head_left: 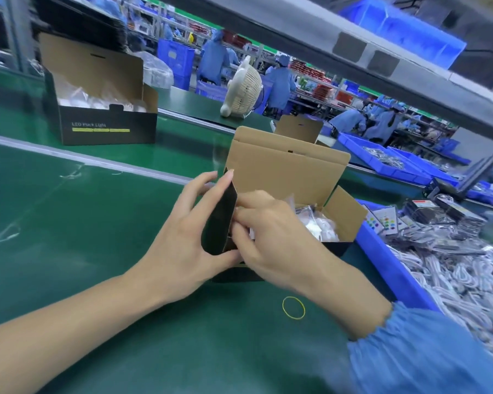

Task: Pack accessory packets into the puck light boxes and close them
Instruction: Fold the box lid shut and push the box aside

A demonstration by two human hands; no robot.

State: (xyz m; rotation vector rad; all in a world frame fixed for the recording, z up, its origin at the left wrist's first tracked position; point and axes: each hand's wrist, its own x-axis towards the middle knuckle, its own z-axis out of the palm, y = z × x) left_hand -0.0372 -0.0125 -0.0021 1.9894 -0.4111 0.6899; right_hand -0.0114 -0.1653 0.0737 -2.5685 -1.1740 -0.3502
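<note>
Near box (285, 194) sits mid-desk (83, 223), long axis running 9 to 3, lid up at 12. Left hand (182, 240) pinches the 9 o'clock side flap (219, 220). Right hand (271, 237), fingers curled, presses packets (319, 223) down inside, just at 3 of that flap. Flap folds toward 3 next, probably.

Dark green bench (69, 223). Near black cardboard box (285, 177) with plain brown inside; far black box (106, 129) carries yellow-green stripes. Thin yellow rubber band (293, 307). Bright blue plastic bin (382, 251) at right. Light blue sleeve (427, 354).
</note>
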